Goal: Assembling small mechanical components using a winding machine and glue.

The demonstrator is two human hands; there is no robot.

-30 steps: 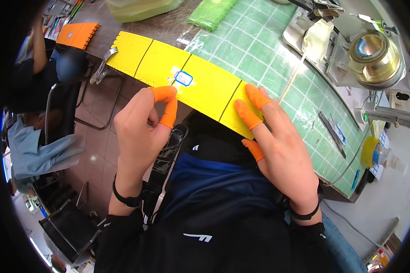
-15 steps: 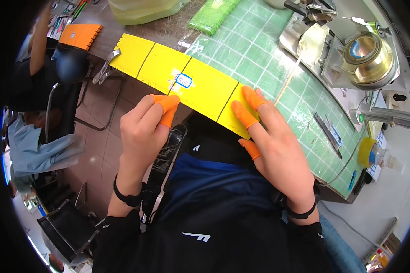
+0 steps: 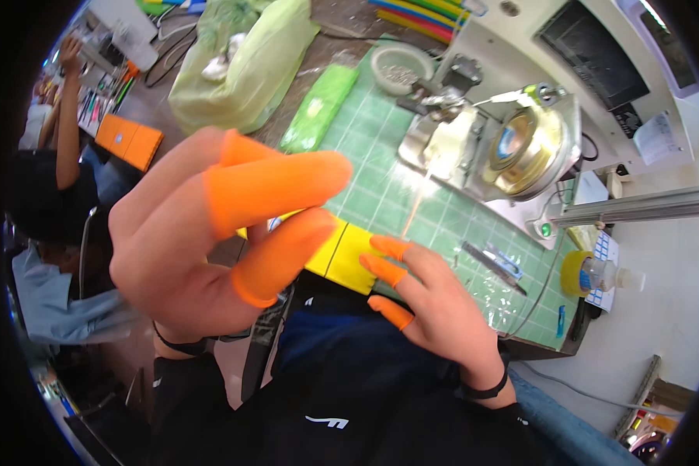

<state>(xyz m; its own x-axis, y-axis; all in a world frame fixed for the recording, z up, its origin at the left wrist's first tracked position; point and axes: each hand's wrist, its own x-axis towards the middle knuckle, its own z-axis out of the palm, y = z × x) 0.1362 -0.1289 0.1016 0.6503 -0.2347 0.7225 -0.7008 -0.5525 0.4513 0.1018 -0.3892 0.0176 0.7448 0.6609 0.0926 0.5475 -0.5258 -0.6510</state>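
Note:
My left hand (image 3: 182, 233), with orange finger cots on the thumb and fingers, is raised close to the camera. Its thumb and forefinger are pinched together, and whatever is between them is too small or hidden to name. Behind it lies a yellow strip-shaped board (image 3: 353, 250) with dark cross lines, mostly covered by that hand. My right hand (image 3: 443, 311), also in orange finger cots, rests with spread fingers at the board's right end. A bit of the blue-edged label (image 3: 273, 224) on the board shows past my left fingers.
A green bench mat (image 3: 365, 186) holds a green packet (image 3: 320, 109), a grey bowl of small bits (image 3: 400, 74) and a machine with a brass-coloured round part (image 3: 516, 159). Tweezers (image 3: 493, 268) lie to the right. Another person's arm (image 3: 68, 140) is at far left, near an orange board (image 3: 128, 140).
My left hand has left the yellow board and come up toward the camera, still pinched. My right hand stays at the board's right end. The view has shifted, showing more of the bench's far side.

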